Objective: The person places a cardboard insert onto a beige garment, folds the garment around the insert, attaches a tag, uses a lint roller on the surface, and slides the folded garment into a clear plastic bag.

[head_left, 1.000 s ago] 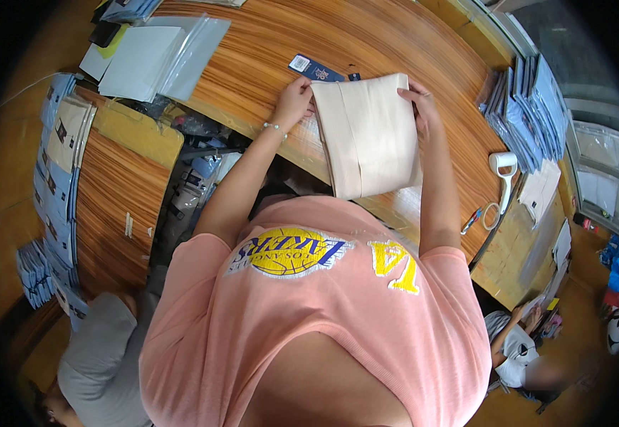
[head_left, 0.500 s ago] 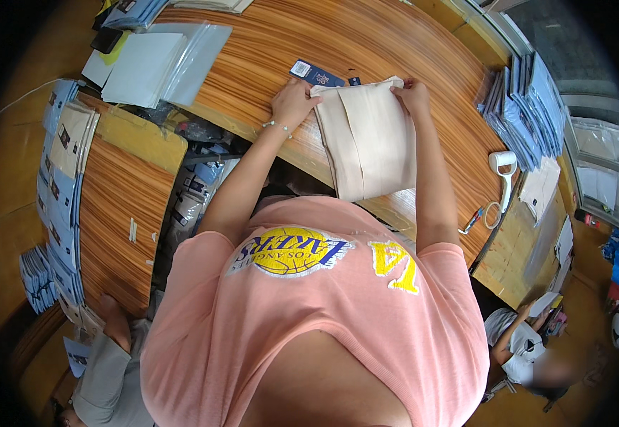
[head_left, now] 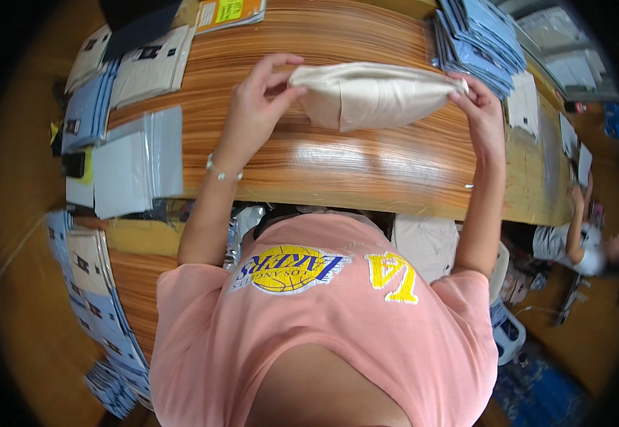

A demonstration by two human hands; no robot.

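- Since the earlier frames the cream fabric piece [head_left: 373, 92] has changed from a long panel hanging toward the person's chest to a short, folded bundle held across the far part of the wooden table [head_left: 338, 167]; both hands have moved further out from the body.
- The left hand [head_left: 256, 107] pinches the left end of the fabric between thumb and fingertips [head_left: 291, 60]; the grip is closed on the cloth.
- The right hand [head_left: 481, 107] clasps the right end, its fingers curled over the top edge; the fingertips themselves are hidden behind the cloth.
- The fabric spans the gap between the two hands, puffed in the middle. Whether its lower edge touches the table or hangs just above it cannot be told.
- A thin bracelet [head_left: 222, 171] circles the left wrist.
- A stack of blue folded pieces [head_left: 480, 35] lies just beyond the right hand, cut off by the upper rim.
- Grey plastic bags [head_left: 135, 167] lie on the table's left end, well apart from the left hand, with cream and blue packs [head_left: 128, 71] behind them.
- The pink shirt [head_left: 323, 320] hides the near table edge and whatever lies under it.
- Another person [head_left: 580, 245] sits at the right rim, blurred and small.
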